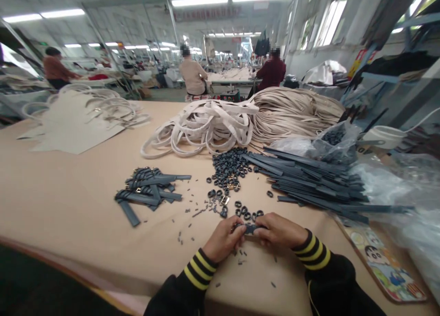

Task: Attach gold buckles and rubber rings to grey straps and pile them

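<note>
Between my two hands is a short dark strap [250,229], gripped at both ends just above the table's near part. My left hand [225,235] pinches its left end, thumb on top. My right hand [280,230] is closed around the other end. Fingers cover most of the strap, so its ends are hidden. Small dark loops [243,210] lie just beyond my fingertips, below a larger heap of loops [231,162]. A gold buckle [224,200] rests among scattered dark bits. To the left is a pile of dark straps with buckles [151,187].
Long dark strips [316,183] are stacked at right, beside plastic bags [388,183] and a cartoon-printed tray [381,265]. Pale looped straps [206,128] and a beige strap bundle [295,112] lie at the back. Pale panels [75,123] occupy the far left. Several people work behind.
</note>
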Action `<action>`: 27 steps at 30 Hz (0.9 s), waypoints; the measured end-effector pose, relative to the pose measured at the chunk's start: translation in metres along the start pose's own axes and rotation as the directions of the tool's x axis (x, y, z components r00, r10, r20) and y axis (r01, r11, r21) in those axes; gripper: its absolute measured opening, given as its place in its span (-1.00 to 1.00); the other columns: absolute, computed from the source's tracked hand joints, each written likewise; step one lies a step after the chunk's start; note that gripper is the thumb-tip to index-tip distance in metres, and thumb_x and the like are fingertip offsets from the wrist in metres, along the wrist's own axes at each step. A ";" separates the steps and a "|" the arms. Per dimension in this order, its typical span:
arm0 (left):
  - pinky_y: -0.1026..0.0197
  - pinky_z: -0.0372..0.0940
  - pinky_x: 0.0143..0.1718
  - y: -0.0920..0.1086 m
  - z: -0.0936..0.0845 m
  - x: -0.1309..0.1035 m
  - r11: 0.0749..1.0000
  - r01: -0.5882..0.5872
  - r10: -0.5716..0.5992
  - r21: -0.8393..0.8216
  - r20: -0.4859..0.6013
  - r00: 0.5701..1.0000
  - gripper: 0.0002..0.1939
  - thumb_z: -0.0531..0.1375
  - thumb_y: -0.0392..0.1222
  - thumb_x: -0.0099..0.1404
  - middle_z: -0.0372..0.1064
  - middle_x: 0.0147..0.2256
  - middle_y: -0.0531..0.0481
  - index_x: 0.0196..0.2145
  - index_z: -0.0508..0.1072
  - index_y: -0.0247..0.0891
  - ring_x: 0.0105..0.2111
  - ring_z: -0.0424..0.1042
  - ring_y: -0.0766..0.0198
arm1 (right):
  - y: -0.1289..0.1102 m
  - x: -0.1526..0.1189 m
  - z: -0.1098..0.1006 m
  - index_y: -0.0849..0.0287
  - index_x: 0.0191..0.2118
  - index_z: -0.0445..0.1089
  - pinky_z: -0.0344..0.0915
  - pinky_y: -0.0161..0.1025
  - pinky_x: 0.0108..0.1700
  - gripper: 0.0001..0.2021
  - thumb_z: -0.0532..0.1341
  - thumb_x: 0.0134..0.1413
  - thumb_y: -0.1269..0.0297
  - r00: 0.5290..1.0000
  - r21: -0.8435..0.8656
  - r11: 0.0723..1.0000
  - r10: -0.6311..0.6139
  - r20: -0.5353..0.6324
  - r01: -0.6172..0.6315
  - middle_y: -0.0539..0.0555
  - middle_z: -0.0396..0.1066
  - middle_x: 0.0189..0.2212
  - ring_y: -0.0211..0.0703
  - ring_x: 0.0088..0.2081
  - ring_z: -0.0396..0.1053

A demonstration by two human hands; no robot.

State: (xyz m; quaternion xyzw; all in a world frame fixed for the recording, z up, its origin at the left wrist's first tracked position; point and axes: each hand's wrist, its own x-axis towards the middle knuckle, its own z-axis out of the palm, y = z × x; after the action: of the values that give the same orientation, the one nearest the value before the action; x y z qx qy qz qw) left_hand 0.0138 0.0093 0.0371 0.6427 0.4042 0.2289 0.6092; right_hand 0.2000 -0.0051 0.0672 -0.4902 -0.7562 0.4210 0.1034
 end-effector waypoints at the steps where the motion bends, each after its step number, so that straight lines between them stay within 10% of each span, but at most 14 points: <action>1: 0.48 0.05 -0.76 0.000 0.000 0.000 1.000 -0.005 0.005 0.020 0.005 1.000 -0.78 0.03 -0.06 0.19 0.23 -0.64 0.14 -0.41 0.23 -0.30 -0.75 0.15 0.51 | 0.000 0.001 0.002 0.24 -0.48 0.30 0.14 -0.44 -0.53 -0.80 -0.02 0.05 0.39 1.000 0.050 0.999 -0.003 0.028 0.001 -0.01 0.39 -0.60 -0.35 -0.60 0.29; 20: 0.45 -0.02 -0.75 -0.005 0.006 -0.003 0.995 -0.071 0.080 0.071 -0.135 0.988 -0.76 -0.04 -0.05 0.25 0.18 -0.69 0.18 -0.42 0.21 -0.29 -0.78 0.07 0.51 | -0.004 0.010 0.010 0.22 -0.59 0.16 -0.02 -0.42 -0.55 -0.71 -0.02 0.12 0.28 0.983 0.082 0.981 -0.172 -0.069 0.178 -0.12 0.08 -0.69 -0.39 -0.62 0.04; 27: 0.40 0.09 -0.62 -0.002 0.002 -0.007 0.949 -0.184 0.192 0.257 -0.005 0.981 -0.75 -0.07 -0.10 0.27 0.17 -0.69 0.16 -0.35 0.28 -0.30 -0.71 0.16 0.45 | 0.007 0.005 0.014 0.23 -0.55 0.20 0.04 -0.46 -0.62 -0.68 -0.04 0.14 0.18 0.985 0.286 0.956 -0.106 0.133 0.064 -0.08 0.20 -0.70 -0.40 -0.69 0.11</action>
State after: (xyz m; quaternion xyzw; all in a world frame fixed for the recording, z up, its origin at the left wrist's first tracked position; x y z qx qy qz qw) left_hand 0.0109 0.0024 0.0363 0.7478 0.3762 0.2417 0.4908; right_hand 0.1938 -0.0072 0.0518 -0.4052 -0.7146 0.5543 0.1338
